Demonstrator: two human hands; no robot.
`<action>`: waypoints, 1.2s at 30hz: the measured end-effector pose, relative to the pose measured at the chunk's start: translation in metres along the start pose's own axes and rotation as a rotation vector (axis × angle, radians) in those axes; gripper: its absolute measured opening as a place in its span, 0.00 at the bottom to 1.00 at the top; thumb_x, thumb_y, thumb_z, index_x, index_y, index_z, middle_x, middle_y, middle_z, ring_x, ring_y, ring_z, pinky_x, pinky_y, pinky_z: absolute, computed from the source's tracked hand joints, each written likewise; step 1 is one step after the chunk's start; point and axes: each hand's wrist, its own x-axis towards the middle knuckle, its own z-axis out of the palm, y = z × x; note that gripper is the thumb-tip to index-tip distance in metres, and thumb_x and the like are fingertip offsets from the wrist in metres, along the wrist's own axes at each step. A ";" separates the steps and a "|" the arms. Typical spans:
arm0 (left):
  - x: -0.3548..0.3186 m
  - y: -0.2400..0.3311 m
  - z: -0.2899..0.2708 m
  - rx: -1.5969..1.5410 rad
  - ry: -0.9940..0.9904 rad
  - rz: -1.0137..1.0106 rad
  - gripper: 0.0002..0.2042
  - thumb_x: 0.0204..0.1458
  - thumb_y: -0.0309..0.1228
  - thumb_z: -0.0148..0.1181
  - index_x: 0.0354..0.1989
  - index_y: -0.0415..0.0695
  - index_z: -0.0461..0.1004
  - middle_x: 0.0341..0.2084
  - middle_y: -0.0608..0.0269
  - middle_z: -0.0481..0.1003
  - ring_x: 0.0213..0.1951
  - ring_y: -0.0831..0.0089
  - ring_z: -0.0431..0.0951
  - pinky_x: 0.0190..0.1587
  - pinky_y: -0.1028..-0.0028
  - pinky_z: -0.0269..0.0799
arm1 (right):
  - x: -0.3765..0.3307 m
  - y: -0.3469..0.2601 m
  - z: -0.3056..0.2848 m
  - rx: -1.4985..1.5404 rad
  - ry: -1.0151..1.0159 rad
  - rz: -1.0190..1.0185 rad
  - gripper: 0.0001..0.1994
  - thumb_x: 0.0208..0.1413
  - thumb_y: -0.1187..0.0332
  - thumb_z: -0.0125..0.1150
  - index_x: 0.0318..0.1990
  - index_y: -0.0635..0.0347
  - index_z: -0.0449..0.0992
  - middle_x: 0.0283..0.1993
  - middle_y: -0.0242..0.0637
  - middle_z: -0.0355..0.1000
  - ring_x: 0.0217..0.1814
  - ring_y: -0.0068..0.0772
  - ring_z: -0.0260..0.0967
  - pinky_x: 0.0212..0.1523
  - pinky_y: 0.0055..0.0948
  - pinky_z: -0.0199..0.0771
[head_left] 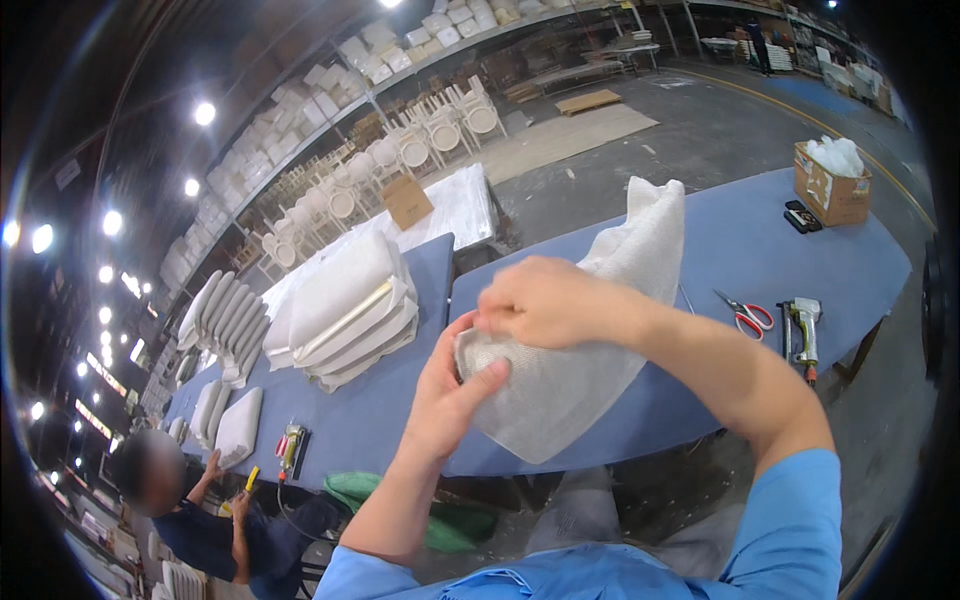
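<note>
A large piece of whitish woven fabric (640, 235) is wrapped over a padded piece, likely a seat or back cushion, held above the blue table (720, 255). My left hand (450, 385) grips its left edge, with the thumb lying on the near face and the fingers behind. Curled tightly at the upper edge, my right hand (540, 300) pinches the fabric close to my left fingers. The fabric's long tail stretches to the far right, and a corner hangs toward me. What lies under the cloth is hidden.
On the table's right lie red-handled scissors (752, 320), a staple gun (806, 330), a black case (801, 217) and a cardboard box (835, 195). Leftward are stacked fabric-covered cushions (345, 300), another staple gun (291, 450) and a co-worker (215, 530) with a yellow tool.
</note>
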 end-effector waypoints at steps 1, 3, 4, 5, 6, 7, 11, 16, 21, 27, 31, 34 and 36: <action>0.003 0.002 -0.005 -0.006 -0.022 -0.044 0.38 0.61 0.34 0.72 0.75 0.35 0.59 0.53 0.59 0.77 0.56 0.73 0.76 0.59 0.69 0.73 | -0.009 0.007 0.006 -0.030 0.294 -0.086 0.13 0.69 0.61 0.58 0.38 0.59 0.82 0.37 0.37 0.78 0.45 0.40 0.76 0.47 0.41 0.71; 0.007 0.009 -0.010 0.022 -0.104 -0.127 0.34 0.61 0.39 0.73 0.69 0.34 0.64 0.53 0.59 0.77 0.55 0.72 0.77 0.58 0.70 0.74 | -0.036 0.020 0.021 -0.061 0.801 -0.107 0.13 0.70 0.61 0.56 0.45 0.59 0.82 0.48 0.41 0.77 0.55 0.44 0.73 0.57 0.44 0.69; 0.007 0.014 -0.012 0.097 -0.147 -0.159 0.33 0.61 0.41 0.73 0.68 0.34 0.66 0.52 0.59 0.78 0.54 0.73 0.77 0.57 0.70 0.74 | -0.055 0.025 0.032 -0.057 1.011 -0.038 0.14 0.71 0.61 0.55 0.51 0.59 0.82 0.55 0.44 0.75 0.61 0.47 0.70 0.63 0.47 0.66; 0.008 0.018 -0.014 0.174 -0.188 -0.193 0.33 0.61 0.43 0.73 0.66 0.34 0.68 0.51 0.59 0.78 0.53 0.73 0.77 0.56 0.70 0.74 | -0.070 0.027 0.045 -0.051 1.221 0.035 0.16 0.71 0.61 0.55 0.57 0.58 0.82 0.62 0.48 0.73 0.67 0.50 0.67 0.69 0.49 0.63; 0.008 0.025 -0.016 0.262 -0.224 -0.224 0.32 0.61 0.45 0.73 0.64 0.34 0.69 0.50 0.59 0.79 0.52 0.73 0.77 0.55 0.71 0.74 | -0.078 0.031 0.068 -0.016 1.292 0.130 0.19 0.72 0.60 0.53 0.63 0.59 0.77 0.67 0.51 0.66 0.71 0.53 0.62 0.71 0.50 0.59; 0.012 0.032 -0.011 0.298 -0.293 -0.247 0.31 0.61 0.47 0.72 0.62 0.34 0.71 0.49 0.60 0.79 0.51 0.74 0.77 0.54 0.71 0.74 | -0.087 0.040 0.089 -0.011 1.358 0.229 0.22 0.72 0.60 0.52 0.68 0.60 0.72 0.72 0.55 0.60 0.75 0.56 0.57 0.74 0.51 0.56; 0.029 0.044 0.009 0.382 -0.428 -0.353 0.28 0.62 0.52 0.70 0.54 0.35 0.78 0.43 0.61 0.81 0.47 0.76 0.78 0.50 0.73 0.74 | -0.099 0.042 0.114 0.116 1.411 0.273 0.30 0.74 0.60 0.47 0.79 0.63 0.58 0.82 0.61 0.45 0.84 0.61 0.45 0.81 0.54 0.44; 0.022 0.038 0.034 0.142 -0.227 -0.322 0.21 0.66 0.45 0.67 0.51 0.37 0.82 0.37 0.66 0.82 0.36 0.80 0.79 0.41 0.75 0.75 | -0.107 0.042 0.108 0.165 1.385 0.268 0.31 0.73 0.60 0.47 0.79 0.64 0.57 0.82 0.61 0.46 0.84 0.61 0.44 0.81 0.54 0.43; -0.009 -0.001 0.049 -0.224 -0.180 -0.174 0.10 0.70 0.34 0.61 0.40 0.41 0.82 0.32 0.73 0.80 0.32 0.86 0.75 0.37 0.80 0.70 | -0.131 0.049 0.121 0.825 1.555 0.334 0.32 0.76 0.53 0.44 0.79 0.62 0.58 0.82 0.47 0.52 0.83 0.46 0.51 0.81 0.43 0.51; -0.042 -0.013 0.089 0.034 -0.400 -0.006 0.15 0.73 0.36 0.58 0.33 0.41 0.77 0.24 0.77 0.73 0.28 0.87 0.67 0.30 0.77 0.64 | -0.144 0.068 0.195 2.024 1.265 0.467 0.27 0.75 0.46 0.45 0.65 0.61 0.70 0.64 0.43 0.70 0.63 0.38 0.70 0.61 0.39 0.72; -0.031 -0.028 0.131 0.411 -0.559 0.251 0.14 0.72 0.33 0.58 0.31 0.39 0.75 0.19 0.69 0.72 0.25 0.83 0.68 0.28 0.73 0.66 | -0.159 0.126 0.236 2.094 1.217 0.632 0.19 0.72 0.55 0.49 0.55 0.61 0.76 0.54 0.42 0.75 0.51 0.39 0.75 0.52 0.40 0.76; -0.012 -0.088 0.123 0.632 -0.392 0.407 0.14 0.70 0.31 0.57 0.31 0.38 0.75 0.17 0.60 0.70 0.21 0.78 0.68 0.26 0.69 0.65 | -0.156 0.153 0.235 1.746 1.170 0.818 0.14 0.70 0.61 0.53 0.47 0.61 0.81 0.46 0.41 0.79 0.42 0.40 0.79 0.45 0.40 0.78; -0.006 -0.126 0.111 0.641 -0.283 0.278 0.14 0.69 0.31 0.58 0.29 0.38 0.73 0.19 0.53 0.70 0.23 0.65 0.71 0.28 0.64 0.67 | -0.170 0.157 0.229 1.107 1.103 0.945 0.12 0.69 0.65 0.55 0.42 0.61 0.84 0.41 0.41 0.82 0.36 0.40 0.82 0.41 0.41 0.80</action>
